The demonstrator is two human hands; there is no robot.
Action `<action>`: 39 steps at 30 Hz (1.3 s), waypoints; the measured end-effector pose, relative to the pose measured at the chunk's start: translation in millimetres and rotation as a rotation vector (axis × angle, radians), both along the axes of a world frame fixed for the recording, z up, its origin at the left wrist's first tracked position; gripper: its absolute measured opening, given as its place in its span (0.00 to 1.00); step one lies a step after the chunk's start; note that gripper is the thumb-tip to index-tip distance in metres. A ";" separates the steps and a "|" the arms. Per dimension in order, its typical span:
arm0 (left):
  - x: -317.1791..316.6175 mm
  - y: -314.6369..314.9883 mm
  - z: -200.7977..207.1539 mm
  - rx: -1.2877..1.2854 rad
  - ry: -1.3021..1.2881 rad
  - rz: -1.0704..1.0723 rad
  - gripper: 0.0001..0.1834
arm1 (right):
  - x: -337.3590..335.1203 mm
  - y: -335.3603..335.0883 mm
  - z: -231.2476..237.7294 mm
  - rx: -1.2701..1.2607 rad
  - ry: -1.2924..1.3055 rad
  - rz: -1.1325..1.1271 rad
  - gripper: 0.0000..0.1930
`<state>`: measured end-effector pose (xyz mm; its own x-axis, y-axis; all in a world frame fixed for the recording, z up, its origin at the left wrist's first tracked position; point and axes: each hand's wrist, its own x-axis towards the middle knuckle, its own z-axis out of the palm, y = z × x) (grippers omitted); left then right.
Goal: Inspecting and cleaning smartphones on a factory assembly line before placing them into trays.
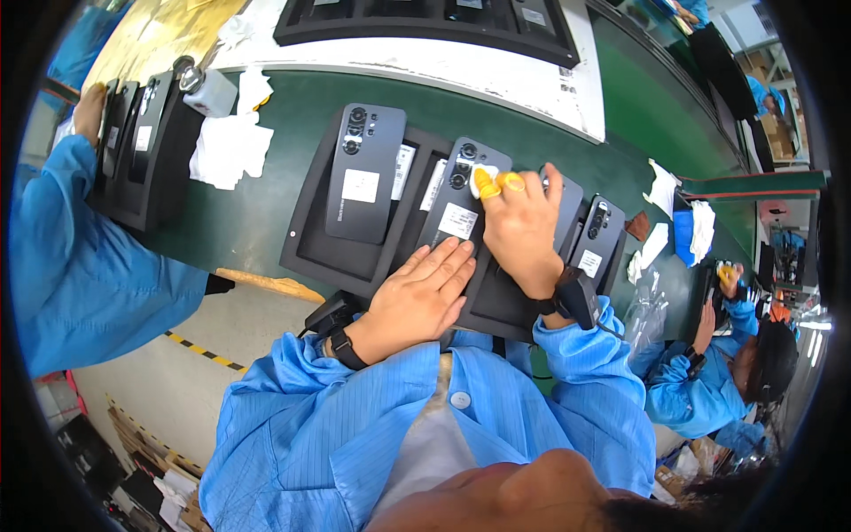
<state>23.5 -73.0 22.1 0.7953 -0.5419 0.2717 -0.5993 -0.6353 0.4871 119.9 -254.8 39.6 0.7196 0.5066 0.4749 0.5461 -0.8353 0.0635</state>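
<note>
Left hand (425,288) flat, ungrasping, on phone (461,197); right hand (523,226) (fingertips (484,182) yellow-capped) pinches white cloth (474,184) against it: wiping apparently underway, other phones' (365,151) status unclear.

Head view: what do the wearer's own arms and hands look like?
Both sleeves are blue, finely striped. Each wrist carries a black strap and boxy black device; a cable shows at the right. The right hand wears yellow finger covers; the left hand is ungloved.

1. Handled phone (453,197): smooth, satin-look bk; glossy lenses (467,151); matt, paper-look label (458,221).
2. Tray (350,273): matt, foam-like.
3. Tabletop (297,133): smooth w/ slight sheen.
4. Bottle (214,94): semi-transl. plastic; shiny, mtl-look cap (191,80).
5. Wipes (232,151): matt, cloth/paper unclear.
6. Jacket (275,417): wvn cloth.
</note>
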 end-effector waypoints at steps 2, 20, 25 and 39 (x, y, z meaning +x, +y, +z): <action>1.5 -1.2 1.2 0.001 0.009 0.004 0.26 | -8.5 -12.6 3.5 0.002 0.061 0.016 0.12; -5.1 -69.1 -4.6 0.015 0.039 -0.229 0.31 | 6.9 -101.9 19.7 0.069 0.103 0.029 0.04; 0.5 -69.0 -4.0 0.034 0.005 -0.263 0.32 | 25.0 -103.8 18.5 0.011 0.085 0.128 0.03; 3.4 -68.2 -6.8 0.017 -0.003 -0.262 0.30 | 17.4 -88.9 11.6 -0.027 -0.009 -0.030 0.05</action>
<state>26.9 -141.2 15.3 0.6264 -0.7337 0.2634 -0.7460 -0.4661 0.4756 137.3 -343.6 51.2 0.7303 0.4977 0.4679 0.5201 -0.8492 0.0915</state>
